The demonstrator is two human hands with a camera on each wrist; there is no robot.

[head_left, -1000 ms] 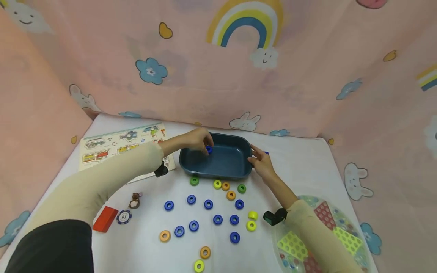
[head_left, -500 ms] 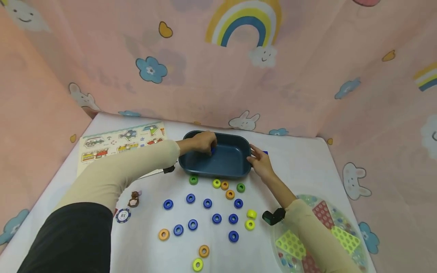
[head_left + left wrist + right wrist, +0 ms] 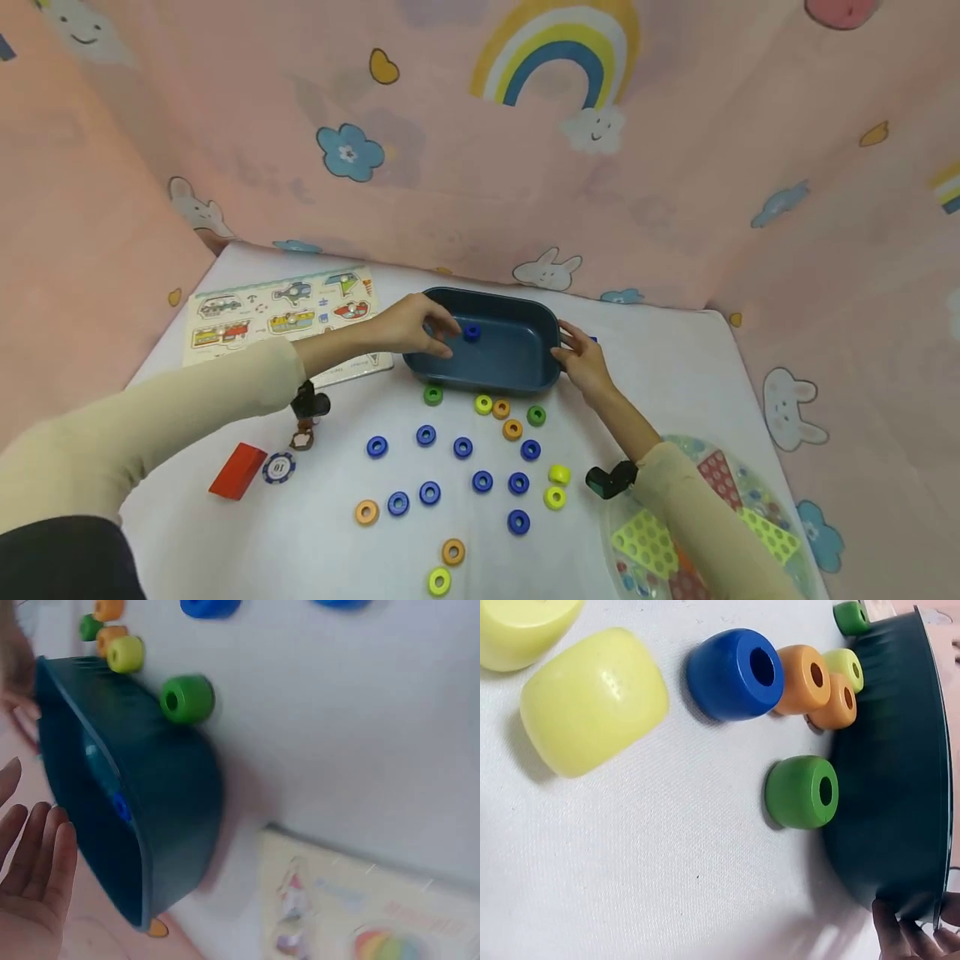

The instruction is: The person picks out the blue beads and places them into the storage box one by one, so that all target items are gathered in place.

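A dark blue-green rectangular dish (image 3: 502, 379) stands at the back of the table, with one blue bead (image 3: 472, 332) inside. My left hand (image 3: 416, 325) hovers over the dish's left end, fingers apart and nothing between them. In the left wrist view that hand (image 3: 37, 877) shows relaxed fingers beside the dish's open side. At the right end, my right hand (image 3: 585, 360) holds the dish by its rim. The right wrist view shows its fingers (image 3: 900, 934) against the outer wall, close under the rim.
Several blue beads (image 3: 462, 447) and orange, yellow and green ones lie before the dish. A picture puzzle board (image 3: 285, 312) is at the left, near a red block (image 3: 237, 472), a poker chip (image 3: 279, 467) and a small bear figure (image 3: 302, 437). A round patterned mat (image 3: 645, 542) lies under the right forearm.
My left hand lowered a blue bead into the dish, let go of it and drew back to the left. The right hand stays at the dish's right end.
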